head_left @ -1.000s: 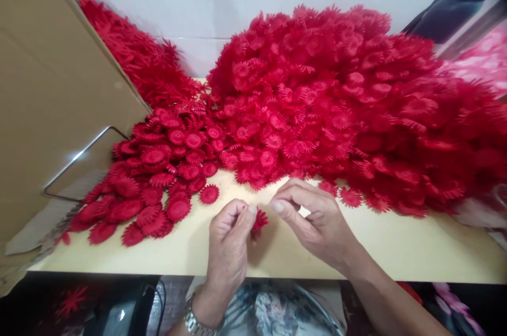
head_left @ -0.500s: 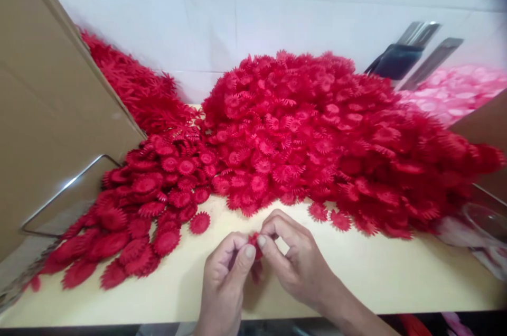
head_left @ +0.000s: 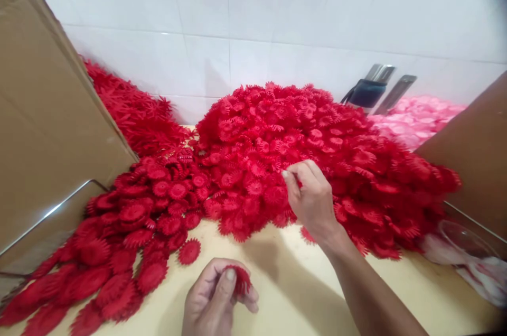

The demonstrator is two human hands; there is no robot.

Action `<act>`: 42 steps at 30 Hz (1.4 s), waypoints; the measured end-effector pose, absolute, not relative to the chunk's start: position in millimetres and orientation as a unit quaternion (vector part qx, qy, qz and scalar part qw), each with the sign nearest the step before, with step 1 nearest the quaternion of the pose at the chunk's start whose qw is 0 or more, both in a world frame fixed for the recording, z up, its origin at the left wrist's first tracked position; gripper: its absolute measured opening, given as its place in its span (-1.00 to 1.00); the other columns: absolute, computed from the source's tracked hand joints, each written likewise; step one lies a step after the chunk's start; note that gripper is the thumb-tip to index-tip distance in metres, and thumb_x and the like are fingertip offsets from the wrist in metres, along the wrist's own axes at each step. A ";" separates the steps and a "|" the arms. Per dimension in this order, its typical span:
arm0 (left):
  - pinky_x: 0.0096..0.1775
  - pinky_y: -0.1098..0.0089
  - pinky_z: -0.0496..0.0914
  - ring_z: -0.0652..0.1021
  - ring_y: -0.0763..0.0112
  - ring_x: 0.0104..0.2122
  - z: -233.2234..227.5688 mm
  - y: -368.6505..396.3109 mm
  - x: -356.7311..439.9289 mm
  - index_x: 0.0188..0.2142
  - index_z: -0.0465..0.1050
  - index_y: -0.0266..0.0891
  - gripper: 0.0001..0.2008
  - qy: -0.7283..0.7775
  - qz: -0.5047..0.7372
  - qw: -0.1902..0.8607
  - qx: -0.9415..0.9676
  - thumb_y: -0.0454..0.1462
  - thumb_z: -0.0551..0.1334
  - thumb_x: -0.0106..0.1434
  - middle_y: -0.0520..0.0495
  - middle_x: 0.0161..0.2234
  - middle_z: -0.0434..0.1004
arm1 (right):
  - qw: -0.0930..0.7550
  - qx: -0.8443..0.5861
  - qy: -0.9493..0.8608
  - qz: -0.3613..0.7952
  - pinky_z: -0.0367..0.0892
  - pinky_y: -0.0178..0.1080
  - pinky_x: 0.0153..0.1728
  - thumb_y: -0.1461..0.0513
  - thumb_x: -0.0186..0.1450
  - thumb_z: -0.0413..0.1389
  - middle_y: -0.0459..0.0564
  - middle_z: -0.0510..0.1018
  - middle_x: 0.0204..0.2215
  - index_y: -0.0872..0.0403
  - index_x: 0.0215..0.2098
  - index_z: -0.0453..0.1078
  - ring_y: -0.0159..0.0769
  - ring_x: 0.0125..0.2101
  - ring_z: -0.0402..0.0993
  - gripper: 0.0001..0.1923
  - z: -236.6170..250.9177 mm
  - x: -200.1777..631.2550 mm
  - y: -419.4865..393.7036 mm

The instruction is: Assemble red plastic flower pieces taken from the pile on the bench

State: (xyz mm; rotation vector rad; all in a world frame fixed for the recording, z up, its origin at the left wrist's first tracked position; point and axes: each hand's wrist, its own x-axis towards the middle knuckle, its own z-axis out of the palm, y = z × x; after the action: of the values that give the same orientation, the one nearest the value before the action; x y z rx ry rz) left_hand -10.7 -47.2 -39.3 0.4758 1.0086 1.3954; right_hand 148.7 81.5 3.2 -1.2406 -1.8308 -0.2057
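Note:
My left hand [head_left: 219, 296] is low in the middle of the head view. Its thumb presses a red fringed fabric disc [head_left: 242, 282], curled at the edge, against the fingers. My right hand [head_left: 311, 196] is held up in front of the big heap of red fringed discs [head_left: 261, 140]. Thumb and index finger of that hand are pinched together; whatever may be between the tips is hidden against the red behind. One loose red disc [head_left: 189, 251] lies to the left of my left hand, at the edge of a second pile of red discs [head_left: 130, 214].
Cardboard panels [head_left: 59, 114] flank the pale tabletop [head_left: 297, 299]. Behind the left one are spiky red pieces [head_left: 127, 98]. Pink petals [head_left: 420, 119] and a dark pouch with metal strips [head_left: 368, 93] lie at the back right. A clear plastic cup [head_left: 463, 235] lies at the right.
My right hand has left my left hand and moved up and forward to the large heap. The red disc stays in my left hand. The view has tilted upward.

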 end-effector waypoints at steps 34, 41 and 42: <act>-0.65 0.54 0.07 0.17 0.59 -0.67 -43.2 -47.2 4.3 -0.60 0.29 -0.26 -0.65 0.497 0.567 0.588 0.292 -0.07 0.18 0.16 0.12 -0.68 0.19 | 0.336 -0.380 -0.761 0.404 0.25 -0.36 -0.44 0.29 0.19 0.12 -0.13 0.38 -0.53 0.09 -0.46 0.30 -0.43 -0.48 0.31 -0.91 -23.0 129.4 -9.7; -0.52 0.49 0.24 0.35 0.52 -0.57 -43.9 -50.7 -1.0 -0.45 0.42 -0.25 -0.84 0.423 0.561 0.620 0.348 -0.21 0.19 0.19 0.04 -0.55 0.36 | 0.369 -0.381 -0.741 0.412 0.29 -0.31 -0.37 0.25 0.21 0.11 -0.07 0.40 -0.42 0.08 -0.32 0.32 -0.38 -0.40 0.34 -0.93 -23.8 142.7 -11.5; -0.51 0.48 0.26 0.37 0.52 -0.57 -43.7 -51.3 -1.4 -0.44 0.43 -0.25 -0.84 0.420 0.561 0.620 0.353 -0.22 0.18 0.19 0.03 -0.54 0.38 | 0.374 -0.388 -0.717 0.442 0.31 -0.31 -0.37 0.23 0.20 0.12 -0.06 0.41 -0.38 0.07 -0.27 0.32 -0.38 -0.39 0.35 -0.87 -23.7 143.9 -11.8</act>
State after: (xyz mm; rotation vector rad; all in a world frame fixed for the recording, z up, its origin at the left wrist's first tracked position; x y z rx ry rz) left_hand -1.4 -51.3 -43.7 0.8108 0.9659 1.2908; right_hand 143.9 -11.8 -23.7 -0.9945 -1.8351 1.1316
